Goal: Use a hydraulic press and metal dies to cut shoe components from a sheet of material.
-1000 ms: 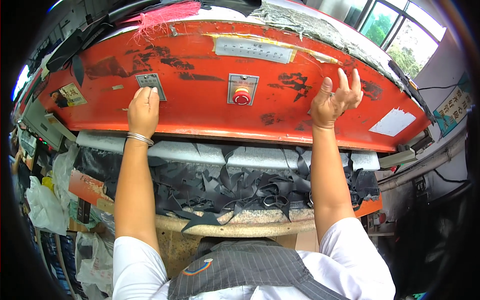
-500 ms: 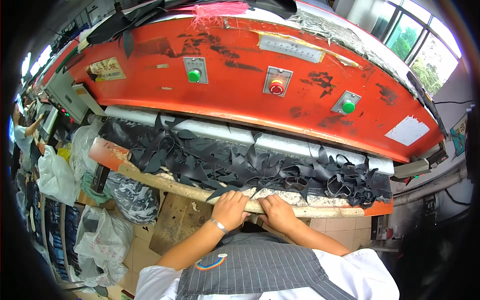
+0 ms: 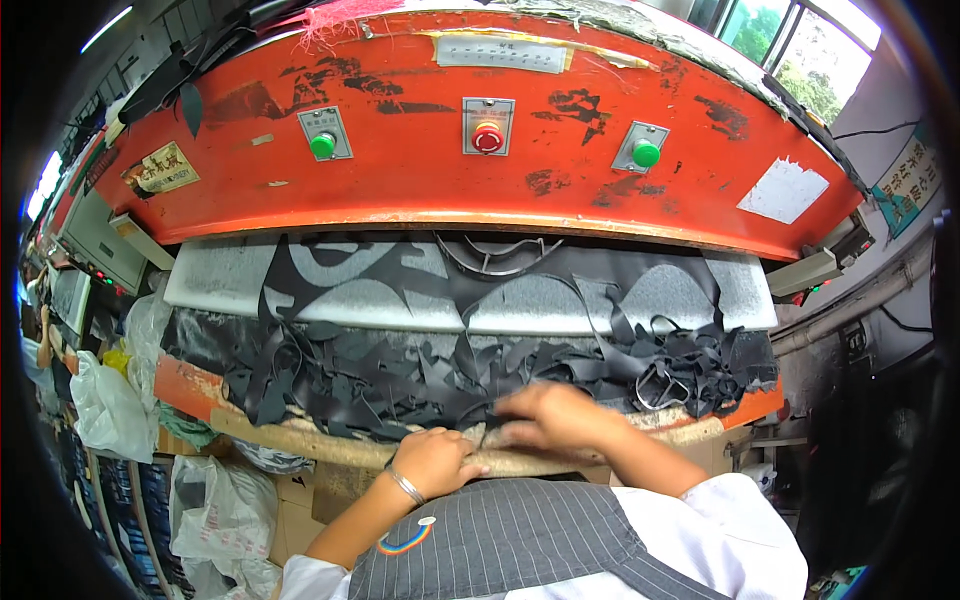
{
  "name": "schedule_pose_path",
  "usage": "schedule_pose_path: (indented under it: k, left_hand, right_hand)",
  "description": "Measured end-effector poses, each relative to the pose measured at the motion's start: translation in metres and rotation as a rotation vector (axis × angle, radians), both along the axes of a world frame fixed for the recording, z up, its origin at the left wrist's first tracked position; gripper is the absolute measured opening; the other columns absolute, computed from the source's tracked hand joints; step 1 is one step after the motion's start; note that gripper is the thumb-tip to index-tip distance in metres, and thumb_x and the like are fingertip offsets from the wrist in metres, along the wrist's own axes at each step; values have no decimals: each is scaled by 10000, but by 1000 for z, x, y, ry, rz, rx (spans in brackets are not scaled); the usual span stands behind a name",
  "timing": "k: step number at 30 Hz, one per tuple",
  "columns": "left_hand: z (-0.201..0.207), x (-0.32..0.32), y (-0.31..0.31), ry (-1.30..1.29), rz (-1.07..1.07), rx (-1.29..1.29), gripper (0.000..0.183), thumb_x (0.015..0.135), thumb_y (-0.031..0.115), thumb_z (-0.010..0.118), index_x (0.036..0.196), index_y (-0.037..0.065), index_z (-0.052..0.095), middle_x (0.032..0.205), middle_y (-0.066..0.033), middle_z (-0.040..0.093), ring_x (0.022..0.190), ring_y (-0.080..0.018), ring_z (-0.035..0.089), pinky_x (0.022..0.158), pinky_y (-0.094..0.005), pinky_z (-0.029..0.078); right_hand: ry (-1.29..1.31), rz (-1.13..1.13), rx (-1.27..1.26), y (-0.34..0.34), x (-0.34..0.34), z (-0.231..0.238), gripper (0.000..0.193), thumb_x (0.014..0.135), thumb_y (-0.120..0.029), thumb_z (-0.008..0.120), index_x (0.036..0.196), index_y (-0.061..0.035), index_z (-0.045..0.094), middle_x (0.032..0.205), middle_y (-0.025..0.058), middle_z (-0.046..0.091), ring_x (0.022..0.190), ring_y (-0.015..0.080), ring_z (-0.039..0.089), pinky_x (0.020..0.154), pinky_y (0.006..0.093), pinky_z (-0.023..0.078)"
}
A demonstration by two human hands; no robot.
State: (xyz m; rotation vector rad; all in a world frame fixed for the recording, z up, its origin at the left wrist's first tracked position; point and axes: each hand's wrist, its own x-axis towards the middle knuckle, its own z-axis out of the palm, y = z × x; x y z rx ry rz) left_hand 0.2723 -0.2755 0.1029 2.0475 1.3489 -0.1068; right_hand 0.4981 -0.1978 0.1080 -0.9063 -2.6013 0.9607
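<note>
My left hand (image 3: 436, 464) is curled over the beige padded edge (image 3: 300, 440) at the front of the machine's ledge. Smeared by motion, my right hand (image 3: 560, 416) hovers over that edge by the scraps, its fingers pointing left. A heap of black leather-like scraps (image 3: 390, 375) lies along the ledge just beyond both hands. Behind it, a white board (image 3: 215, 275) carries a black sheet (image 3: 630, 270) with curved cut-outs. A curved metal cutting die (image 3: 490, 262) sits on the sheet, partly under the red press. Another metal die (image 3: 660, 390) lies among the scraps at the right.
The red press front (image 3: 400, 190) spans the far side, with a green button (image 3: 322, 146), a red button (image 3: 487, 138) and another green button (image 3: 645, 154). Plastic bags (image 3: 220, 505) stand at the lower left. A pipe (image 3: 860, 300) runs at the right.
The white board has come out toward me from under the press, with the black sheet and a die on it. My right hand has left the padded edge and moved forward; my left stays there.
</note>
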Motion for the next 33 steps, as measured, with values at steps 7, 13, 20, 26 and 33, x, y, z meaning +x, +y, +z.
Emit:
schedule_pose_path:
  k: [7,13,20,26,33]
  left_hand:
    - [-45,1,113,-86,227,727,587,880,463,576,1247,4,562,1336,-175,525,1278,-337,452,1063,-459,344]
    - [-65,2,114,-160,227,454,587,953,401,479,1368,-12,441,1485,-187,360,1397,-337,306,1133,-481,231]
    - [-32,66,100,-1715,901,-74,660,1015,532,233,1268,-15,501,1156,-101,582,1075,-184,556,971,-340,435]
    - [24,90,66,-1656,665,-38,504,1030,384,374,1358,8,442,1193,-63,588,1052,-107,566,924,-272,450]
    - [48,147,40,-1529,388,-319,413,1025,352,436,1207,-4,537,992,-7,573,924,-44,483,821,-219,414]
  right_hand:
    - [-279,-268,585,171,-36,-31,912,603,-558,783,1366,-163,478,1427,303,345,1333,451,320,1137,517,203]
    - [-198,-173,505,183,-32,-31,777,531,-537,801,1186,-158,625,1341,279,422,1230,446,403,1030,533,317]
    - [71,-147,498,78,-13,32,916,514,-500,843,1268,-108,504,1327,294,381,1164,461,403,987,536,315]
    - [377,-16,665,66,15,67,696,756,-361,701,1356,-115,452,1443,333,296,1268,483,383,1032,557,301]
    - [293,2,1257,39,88,97,232,704,-148,684,933,-171,708,968,19,558,935,223,545,858,416,489]
